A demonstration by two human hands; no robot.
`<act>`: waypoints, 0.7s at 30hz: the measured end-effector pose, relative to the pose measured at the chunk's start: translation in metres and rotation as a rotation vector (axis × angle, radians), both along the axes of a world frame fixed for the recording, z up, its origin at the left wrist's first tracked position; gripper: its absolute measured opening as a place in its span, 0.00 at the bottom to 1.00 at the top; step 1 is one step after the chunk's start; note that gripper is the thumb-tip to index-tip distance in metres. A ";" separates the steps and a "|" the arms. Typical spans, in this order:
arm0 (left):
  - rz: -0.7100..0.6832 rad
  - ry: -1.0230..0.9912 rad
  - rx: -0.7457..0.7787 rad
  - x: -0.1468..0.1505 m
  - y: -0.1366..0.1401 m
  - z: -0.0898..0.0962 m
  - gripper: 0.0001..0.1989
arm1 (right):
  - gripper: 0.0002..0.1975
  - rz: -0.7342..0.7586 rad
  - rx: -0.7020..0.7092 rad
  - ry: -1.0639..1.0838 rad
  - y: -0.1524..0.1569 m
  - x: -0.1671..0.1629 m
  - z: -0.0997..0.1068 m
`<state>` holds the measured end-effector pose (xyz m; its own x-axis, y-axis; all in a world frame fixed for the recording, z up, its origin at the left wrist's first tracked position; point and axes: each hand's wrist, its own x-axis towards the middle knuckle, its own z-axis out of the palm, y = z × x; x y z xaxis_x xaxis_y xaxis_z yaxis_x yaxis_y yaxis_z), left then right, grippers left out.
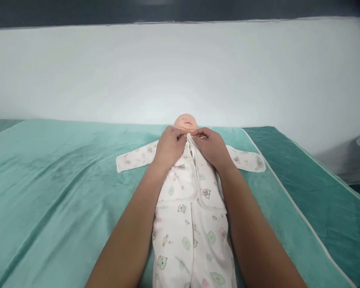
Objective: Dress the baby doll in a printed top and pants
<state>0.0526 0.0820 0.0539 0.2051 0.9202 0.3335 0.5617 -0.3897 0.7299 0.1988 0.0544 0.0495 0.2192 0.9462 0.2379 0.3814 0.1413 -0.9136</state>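
A baby doll (185, 121) lies on its back, dressed in a white baby jacket (183, 180) printed with small animals. Its sleeves stretch out to both sides. Below the jacket's hem are matching printed baby trousers (180, 244). At the doll's neck, my left hand (171, 146) pinches the left side of the jacket's collar. My right hand (210, 145) pinches the collar's right side, close to the left one. Below my fingers the jacket's front edges part slightly. The fastening at the collar, if any, is hidden by my fingertips.
A teal bedsheet (63, 180) with soft creases lies under the doll. On the right a darker teal cloth (318, 192) with a pale edge runs alongside. Behind the bed stands a white wall (108, 72) with a dark band on top.
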 end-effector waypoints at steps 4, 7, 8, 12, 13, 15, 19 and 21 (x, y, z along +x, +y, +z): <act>-0.013 -0.045 0.008 0.000 0.001 0.000 0.14 | 0.07 -0.049 0.027 -0.011 0.003 -0.002 -0.003; -0.015 -0.034 0.011 0.000 0.002 -0.001 0.12 | 0.07 -0.073 0.043 0.000 0.004 -0.002 -0.005; -0.012 -0.026 0.014 0.000 0.002 -0.001 0.12 | 0.07 -0.072 0.047 0.003 0.004 -0.002 -0.005; -0.014 0.005 0.024 0.001 0.002 0.000 0.12 | 0.08 -0.062 0.054 0.000 0.005 -0.003 -0.006; -0.016 0.002 0.021 0.001 0.002 0.000 0.11 | 0.08 -0.060 0.052 0.001 0.005 -0.002 -0.005; -0.002 -0.038 0.022 0.000 0.000 0.002 0.11 | 0.07 -0.057 0.042 -0.015 0.003 0.000 -0.002; 0.072 -0.170 0.032 -0.002 -0.008 0.007 0.08 | 0.09 -0.012 -0.031 -0.113 -0.010 0.006 0.015; 0.070 -0.186 0.003 -0.003 -0.014 0.008 0.06 | 0.13 0.043 -0.072 -0.187 -0.020 0.006 0.023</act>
<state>0.0491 0.0677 0.0621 0.0750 0.9289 0.3625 0.4427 -0.3568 0.8226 0.2046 0.0346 0.0730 0.1367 0.9699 0.2018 0.5404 0.0977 -0.8357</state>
